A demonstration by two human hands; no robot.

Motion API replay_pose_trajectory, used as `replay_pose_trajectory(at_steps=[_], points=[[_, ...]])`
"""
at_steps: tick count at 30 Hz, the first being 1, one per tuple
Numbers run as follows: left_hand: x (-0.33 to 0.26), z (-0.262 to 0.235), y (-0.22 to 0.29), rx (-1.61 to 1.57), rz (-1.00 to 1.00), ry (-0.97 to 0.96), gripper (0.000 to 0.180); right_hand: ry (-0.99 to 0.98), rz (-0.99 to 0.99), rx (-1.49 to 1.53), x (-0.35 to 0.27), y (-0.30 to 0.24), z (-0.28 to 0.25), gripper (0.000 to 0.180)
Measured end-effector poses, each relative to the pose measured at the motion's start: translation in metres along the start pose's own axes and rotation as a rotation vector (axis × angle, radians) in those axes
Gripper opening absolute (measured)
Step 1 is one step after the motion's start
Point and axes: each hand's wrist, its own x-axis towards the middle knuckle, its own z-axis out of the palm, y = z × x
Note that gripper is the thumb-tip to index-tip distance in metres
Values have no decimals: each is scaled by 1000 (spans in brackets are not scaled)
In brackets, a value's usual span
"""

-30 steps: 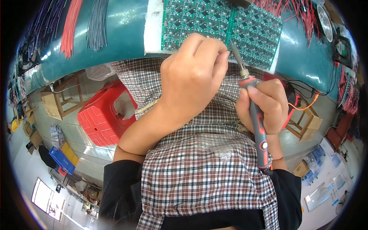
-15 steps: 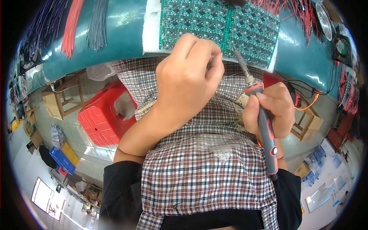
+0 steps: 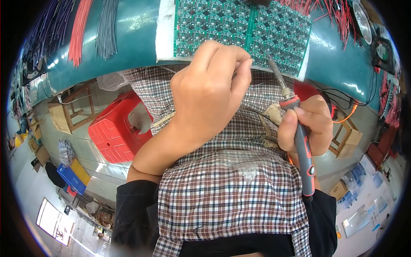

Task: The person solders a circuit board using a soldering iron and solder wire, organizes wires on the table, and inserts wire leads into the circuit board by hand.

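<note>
Since 0.5 s ago, right hand point(image 3: 309, 124) & soldering iron point(image 3: 295, 128) have dropped slightly; iron's long axis runs up-left, tip just beside the green circuit board panel point(image 3: 244, 32) edge on the tabletop point(image 3: 132, 34). Left hand point(image 3: 209, 92) sits closer to the panel, fingers point(image 3: 239, 64) pressed together, prob. pinching thin solder wire, hard to see. Right fingers wrapped round the iron.

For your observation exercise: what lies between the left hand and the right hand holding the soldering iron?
In the head view, only checked apron separates left hand from right hand gripping the soldering iron.
</note>
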Motion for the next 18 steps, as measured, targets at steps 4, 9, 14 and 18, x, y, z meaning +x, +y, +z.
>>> replay_pose_trajectory(at_steps=[4,9,14,18], points=[[2,6,2,-21,8,-9,12,-8,-2,-25,1,1,1,32],[2,10,3,-24,-1,-8,12,-3,-2,-26,1,2,3,32],[3,14,2,4,22,-8,12,-9,7,-27,1,4,5,32],[1,15,-1,4,20,-17,12,-27,-8,-19,-1,6,8,32]])
